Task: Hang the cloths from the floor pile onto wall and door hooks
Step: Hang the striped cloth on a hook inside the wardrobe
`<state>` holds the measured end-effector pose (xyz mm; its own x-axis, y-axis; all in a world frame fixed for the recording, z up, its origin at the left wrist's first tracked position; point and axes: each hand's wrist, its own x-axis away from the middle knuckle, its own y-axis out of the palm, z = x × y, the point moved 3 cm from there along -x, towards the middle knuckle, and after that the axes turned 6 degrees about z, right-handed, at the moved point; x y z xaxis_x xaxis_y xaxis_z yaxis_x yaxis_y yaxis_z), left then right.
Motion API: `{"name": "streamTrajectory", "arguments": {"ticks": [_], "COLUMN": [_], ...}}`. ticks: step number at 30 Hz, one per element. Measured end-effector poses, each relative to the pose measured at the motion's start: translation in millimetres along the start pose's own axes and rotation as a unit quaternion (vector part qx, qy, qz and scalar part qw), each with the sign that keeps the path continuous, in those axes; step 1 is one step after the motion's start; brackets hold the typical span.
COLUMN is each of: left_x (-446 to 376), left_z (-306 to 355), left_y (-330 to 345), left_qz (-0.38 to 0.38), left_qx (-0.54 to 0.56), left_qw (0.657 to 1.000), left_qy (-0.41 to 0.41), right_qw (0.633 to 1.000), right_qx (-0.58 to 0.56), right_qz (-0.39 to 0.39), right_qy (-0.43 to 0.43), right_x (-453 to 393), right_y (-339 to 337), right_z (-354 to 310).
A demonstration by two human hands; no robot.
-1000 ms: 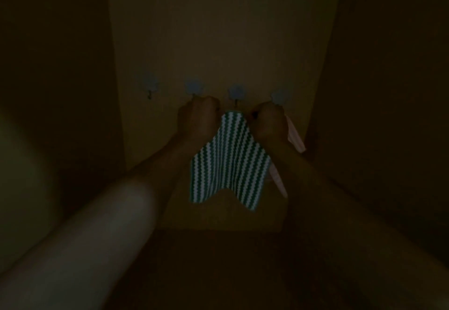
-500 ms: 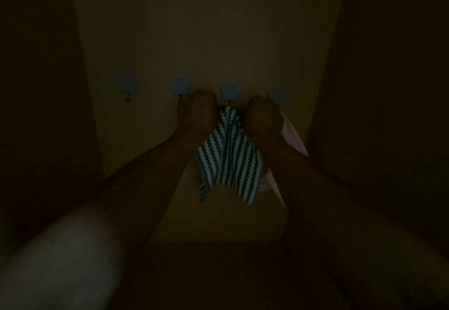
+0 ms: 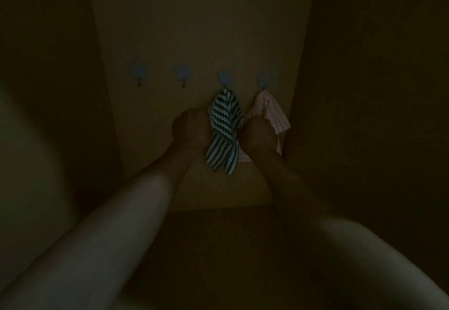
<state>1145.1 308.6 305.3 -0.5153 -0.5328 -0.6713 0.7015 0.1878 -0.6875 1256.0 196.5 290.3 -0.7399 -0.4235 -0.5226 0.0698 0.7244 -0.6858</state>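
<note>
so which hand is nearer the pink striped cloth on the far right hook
Right. The right hand sits directly in front of the pink striped cloth, overlapping it, while the left hand is across the green zigzag cloth.

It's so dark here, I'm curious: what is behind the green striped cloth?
Behind the green striped cloth, a pink cloth peeks out at its right, hung from the next hook. The wall directly behind stays covered.

The head view is very dim and low in contrast, with soft focus throughout. Around the striped cloth (image 3: 224,125) the wall (image 3: 194,30) is faintly lit; the frame corners well away fall to near black, and the near forearms are blurred
</note>
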Motion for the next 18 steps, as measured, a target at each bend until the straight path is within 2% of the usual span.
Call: {"name": "streamTrajectory", "arguments": {"ticks": [6, 9, 12, 18], "left_x": [80, 125, 169, 243], "left_z": [1, 0, 1, 13], "left_y": [-33, -50, -67, -85], "left_qz": [-0.025, -0.031, -0.030, -0.088], "left_qx": [-0.020, -0.010, 0.006, 0.042], "left_qw": [0.999, 0.999, 0.999, 0.995], "left_qy": [0.015, 0.024, 0.023, 0.011], "right_qw": [0.998, 0.999, 0.998, 0.999], "right_qx": [0.007, 0.009, 0.024, 0.027], "right_qz": [0.060, 0.038, 0.049, 0.031], "right_qy": [-0.024, 0.007, -0.017, -0.008], "right_x": [89, 139, 193, 276], "right_y": [-43, -62, -75, -104], "right_z": [-4, -6, -8, -2]}}
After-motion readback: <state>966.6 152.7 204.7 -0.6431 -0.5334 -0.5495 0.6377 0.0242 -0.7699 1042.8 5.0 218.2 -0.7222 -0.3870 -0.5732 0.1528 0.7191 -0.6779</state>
